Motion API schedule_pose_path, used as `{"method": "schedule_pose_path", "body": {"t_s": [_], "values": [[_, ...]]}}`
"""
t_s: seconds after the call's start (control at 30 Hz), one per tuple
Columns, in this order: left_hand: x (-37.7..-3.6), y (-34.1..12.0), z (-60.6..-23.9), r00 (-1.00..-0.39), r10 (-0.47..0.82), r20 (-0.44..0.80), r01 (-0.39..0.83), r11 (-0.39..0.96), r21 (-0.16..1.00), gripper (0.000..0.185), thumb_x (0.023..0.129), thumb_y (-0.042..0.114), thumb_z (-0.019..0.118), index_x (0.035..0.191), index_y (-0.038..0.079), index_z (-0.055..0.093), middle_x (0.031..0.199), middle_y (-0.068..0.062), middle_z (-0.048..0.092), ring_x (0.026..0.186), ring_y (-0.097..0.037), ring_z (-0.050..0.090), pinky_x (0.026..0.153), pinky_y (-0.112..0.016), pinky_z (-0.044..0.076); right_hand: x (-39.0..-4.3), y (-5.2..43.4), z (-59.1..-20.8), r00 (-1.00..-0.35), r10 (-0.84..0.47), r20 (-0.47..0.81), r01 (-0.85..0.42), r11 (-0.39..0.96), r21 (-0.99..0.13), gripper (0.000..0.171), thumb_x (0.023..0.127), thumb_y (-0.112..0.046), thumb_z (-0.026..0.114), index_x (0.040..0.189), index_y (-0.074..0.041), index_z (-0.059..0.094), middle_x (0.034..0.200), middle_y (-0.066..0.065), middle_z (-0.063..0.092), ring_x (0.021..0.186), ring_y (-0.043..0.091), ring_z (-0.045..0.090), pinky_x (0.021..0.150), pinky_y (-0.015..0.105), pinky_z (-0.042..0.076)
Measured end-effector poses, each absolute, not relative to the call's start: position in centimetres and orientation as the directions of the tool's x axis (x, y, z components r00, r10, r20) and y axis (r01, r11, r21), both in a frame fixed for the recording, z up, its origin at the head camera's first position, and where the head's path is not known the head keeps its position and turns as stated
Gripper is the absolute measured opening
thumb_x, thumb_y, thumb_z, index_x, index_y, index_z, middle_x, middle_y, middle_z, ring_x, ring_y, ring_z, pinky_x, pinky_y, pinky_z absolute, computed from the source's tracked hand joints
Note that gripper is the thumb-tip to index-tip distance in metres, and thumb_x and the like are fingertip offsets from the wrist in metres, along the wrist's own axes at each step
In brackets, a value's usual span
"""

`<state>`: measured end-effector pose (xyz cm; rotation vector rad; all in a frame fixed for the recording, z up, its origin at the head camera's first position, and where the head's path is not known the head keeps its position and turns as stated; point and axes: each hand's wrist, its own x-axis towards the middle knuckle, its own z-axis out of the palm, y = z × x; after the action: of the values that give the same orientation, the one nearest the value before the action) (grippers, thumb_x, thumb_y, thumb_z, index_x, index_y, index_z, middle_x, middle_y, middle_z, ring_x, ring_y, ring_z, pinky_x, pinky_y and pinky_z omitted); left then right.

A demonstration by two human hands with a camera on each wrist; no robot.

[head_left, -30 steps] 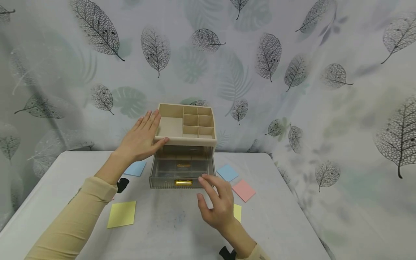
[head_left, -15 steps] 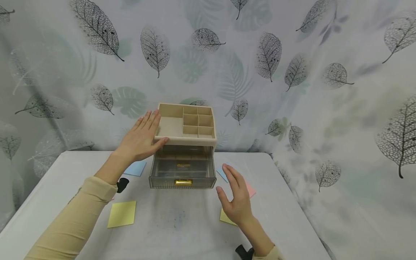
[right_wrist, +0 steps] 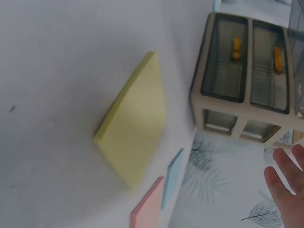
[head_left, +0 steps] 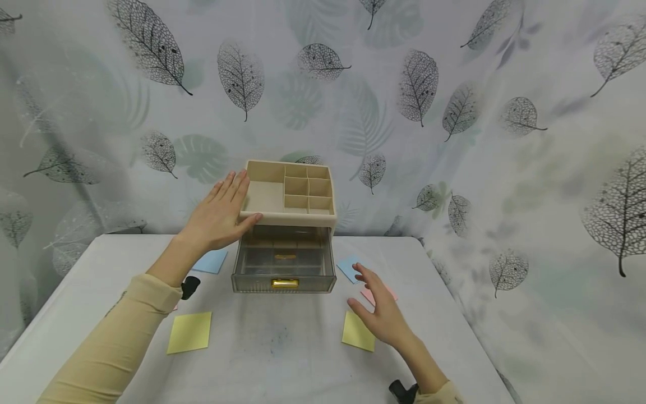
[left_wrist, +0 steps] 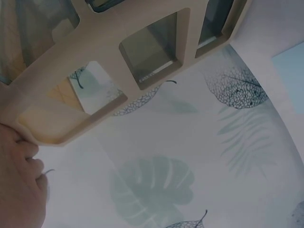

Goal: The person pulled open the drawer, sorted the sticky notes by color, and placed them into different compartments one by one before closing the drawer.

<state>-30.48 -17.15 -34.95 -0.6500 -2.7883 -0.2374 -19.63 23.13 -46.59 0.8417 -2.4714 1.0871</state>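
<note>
A cream desktop organizer [head_left: 298, 220] with a divided top tray stands at the table's back. Its smoky clear top drawer [head_left: 309, 284], with a gold handle, is pulled out toward me. My left hand [head_left: 214, 220] rests along the organizer's left top edge, fingers straight and thumb over the front rim. In the left wrist view, that hand [left_wrist: 19, 185] lies by the organizer's windowed side [left_wrist: 107, 40]. My right hand [head_left: 382, 315] hovers right of the drawer, fingers spread and slightly bent, holding nothing. The right wrist view shows two lower drawers [right_wrist: 228, 71] pushed in.
To the right lie sticky-note pads: a yellow pad [head_left: 358, 332], a pink pad [head_left: 369, 297] partly behind my right hand, and a blue pad [head_left: 347, 269]. On the left are another yellow pad [head_left: 189, 333] and a blue pad [head_left: 212, 261]. A leaf-print curtain [head_left: 323, 112] hangs behind the table.
My right hand has moved from the drawer's front right corner rightward and back toward me, uncovering the right yellow pad. Left hand, organizer and drawer stay as they were.
</note>
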Motion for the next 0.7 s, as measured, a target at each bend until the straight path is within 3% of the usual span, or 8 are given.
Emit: {"method": "schedule_pose_path", "body": {"t_s": [0.13,0.33,0.7], "values": [[-30.5,-17.2,-34.9,-0.862,0.412,0.297,0.458,0.883,0.104,0.093,0.106,0.059,0.042,0.165,-0.002,0.003,0.175,-0.015,-0.003,0.160,-0.036,-0.001,0.130,-0.051,0.005,-19.7,24.0,-47.5,-0.819,-0.399,0.411,-0.573,0.584,-0.575,0.074,0.095,-0.011,0.074,0.160,-0.008,0.037,0.157,0.014,0.048,0.133,0.033,0.057,0.103,0.060,0.051],[-30.5,-17.2,-34.9,-0.860,0.413,0.300,0.459,0.883,0.101,0.094,0.106,0.059,0.042,0.165,-0.001,0.003,0.174,-0.016,-0.003,0.161,-0.036,-0.001,0.130,-0.052,0.006,-19.6,25.2,-48.7,-0.899,-0.392,0.195,-0.425,0.670,-0.608,0.077,0.097,-0.022,0.075,0.161,-0.012,0.035,0.160,0.008,0.044,0.137,0.032,0.054,0.108,0.057,0.048],[-30.4,-17.1,-34.9,-0.861,0.409,0.301,0.456,0.884,0.103,0.093,0.106,0.059,0.042,0.165,-0.002,0.003,0.174,-0.017,-0.001,0.161,-0.036,-0.001,0.129,-0.052,0.007,-19.7,26.4,-50.4,-0.901,-0.435,-0.008,-0.375,0.787,-0.490,0.080,0.092,-0.028,0.080,0.157,-0.003,0.041,0.151,0.017,0.052,0.132,0.037,0.057,0.108,0.059,0.047]]}}
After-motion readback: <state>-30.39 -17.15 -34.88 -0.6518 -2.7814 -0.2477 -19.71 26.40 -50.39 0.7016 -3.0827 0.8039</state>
